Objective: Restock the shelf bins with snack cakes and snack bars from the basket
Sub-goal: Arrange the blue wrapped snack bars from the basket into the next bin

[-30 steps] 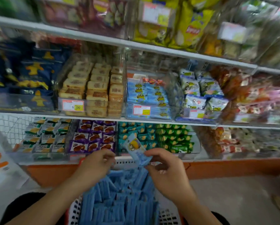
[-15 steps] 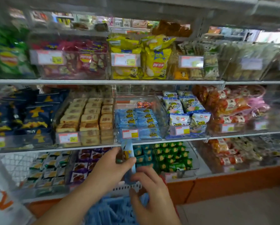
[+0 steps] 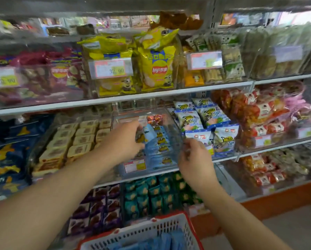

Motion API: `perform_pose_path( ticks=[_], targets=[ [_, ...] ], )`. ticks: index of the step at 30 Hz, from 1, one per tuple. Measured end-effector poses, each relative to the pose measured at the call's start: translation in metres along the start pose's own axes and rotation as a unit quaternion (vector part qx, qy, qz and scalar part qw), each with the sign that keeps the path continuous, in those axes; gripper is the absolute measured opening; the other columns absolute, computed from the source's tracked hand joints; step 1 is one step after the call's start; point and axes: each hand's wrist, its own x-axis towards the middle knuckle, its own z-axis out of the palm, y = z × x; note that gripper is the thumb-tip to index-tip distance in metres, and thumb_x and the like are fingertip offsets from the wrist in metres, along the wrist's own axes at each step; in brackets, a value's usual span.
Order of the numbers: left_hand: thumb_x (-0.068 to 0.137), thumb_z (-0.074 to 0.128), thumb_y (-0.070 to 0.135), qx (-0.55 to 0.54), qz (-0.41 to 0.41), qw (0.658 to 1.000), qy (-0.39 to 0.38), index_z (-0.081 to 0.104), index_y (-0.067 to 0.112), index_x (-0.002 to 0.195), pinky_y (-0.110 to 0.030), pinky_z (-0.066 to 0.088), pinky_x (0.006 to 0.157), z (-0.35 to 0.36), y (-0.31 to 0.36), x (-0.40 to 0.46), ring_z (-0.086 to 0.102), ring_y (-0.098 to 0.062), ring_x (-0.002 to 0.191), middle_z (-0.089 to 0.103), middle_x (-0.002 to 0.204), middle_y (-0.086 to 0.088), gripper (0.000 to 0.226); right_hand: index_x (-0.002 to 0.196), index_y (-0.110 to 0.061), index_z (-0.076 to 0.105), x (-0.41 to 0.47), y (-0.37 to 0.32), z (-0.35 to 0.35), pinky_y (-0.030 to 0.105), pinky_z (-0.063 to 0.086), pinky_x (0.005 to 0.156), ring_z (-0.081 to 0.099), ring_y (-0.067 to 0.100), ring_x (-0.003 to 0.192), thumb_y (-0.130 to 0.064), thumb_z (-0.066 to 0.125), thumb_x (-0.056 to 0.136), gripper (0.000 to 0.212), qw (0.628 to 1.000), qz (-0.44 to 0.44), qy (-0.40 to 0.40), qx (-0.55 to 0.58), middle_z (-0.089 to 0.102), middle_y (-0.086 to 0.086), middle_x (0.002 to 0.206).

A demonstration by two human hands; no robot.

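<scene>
change: my left hand (image 3: 123,141) has risen from the basket (image 3: 151,231), fingers pinching blue snack bars (image 3: 147,136) inside the clear bin (image 3: 171,134) | right hand (image 3: 194,156) curled on bin's wall | meaning: batch nearly shelved

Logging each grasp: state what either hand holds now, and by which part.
Left hand grips a light-blue snack pack by its left end, over the clear bin. Right hand: fingers curled at the bin's right wall; actual hold unclear.

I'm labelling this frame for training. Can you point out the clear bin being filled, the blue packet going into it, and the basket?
clear bin (image 3: 171,123): head view, on its right side wall.
blue packet (image 3: 149,131): head view, on its wrapper, beside the left hand's fingers.
basket (image 3: 151,230): head view, on its white mesh wall.
</scene>
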Motion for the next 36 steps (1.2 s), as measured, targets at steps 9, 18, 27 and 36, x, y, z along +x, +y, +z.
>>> perform_pose_path(
  ticks=[9,18,27,36],
  targets=[
    [0.091,0.07,0.013,0.248,0.009,0.953,-0.175,0.064,0.015,0.125,-0.033,0.053,0.077,0.057,-0.031,0.082,0.064,-0.028,0.106,0.064,0.12,-0.011,0.035,0.105,-0.013,0.056,0.068,0.021,0.029,0.034,0.039,0.058,0.051,0.024,0.072,-0.029,0.061,0.101,0.017,0.995,0.02,0.024,-0.09,0.06,0.007,0.097],
    [0.094,0.061,0.009,0.275,-0.001,0.947,-0.163,0.059,0.016,0.1,-0.032,0.046,0.07,0.094,-0.044,0.1,0.06,-0.026,0.091,0.058,0.1,-0.009,0.009,0.094,-0.014,0.05,0.068,0.024,0.032,0.026,0.023,0.049,0.041,0.014,0.066,-0.011,0.06,0.096,0.011,0.997,0.0,0.04,-0.068,0.052,0.003,0.089],
    [0.085,0.074,0.014,0.194,0.023,0.975,-0.105,0.071,0.021,0.097,-0.038,0.059,0.08,0.104,-0.063,0.105,0.068,-0.03,0.098,0.071,0.106,-0.01,0.014,0.1,-0.008,0.056,0.069,0.027,0.036,0.024,0.024,0.049,0.045,0.019,0.07,-0.004,0.062,0.091,0.012,0.997,-0.004,0.05,-0.061,0.053,0.002,0.09],
    [0.102,0.054,0.015,0.071,-0.015,0.99,-0.117,0.073,0.012,0.113,-0.03,0.053,0.081,0.089,-0.064,0.089,0.065,-0.024,0.104,0.07,0.119,-0.007,0.022,0.092,-0.011,0.051,0.067,0.022,0.032,0.025,0.028,0.05,0.048,0.023,0.074,-0.005,0.062,0.091,0.013,0.998,-0.005,0.038,-0.048,0.053,0.003,0.088]
  ],
)
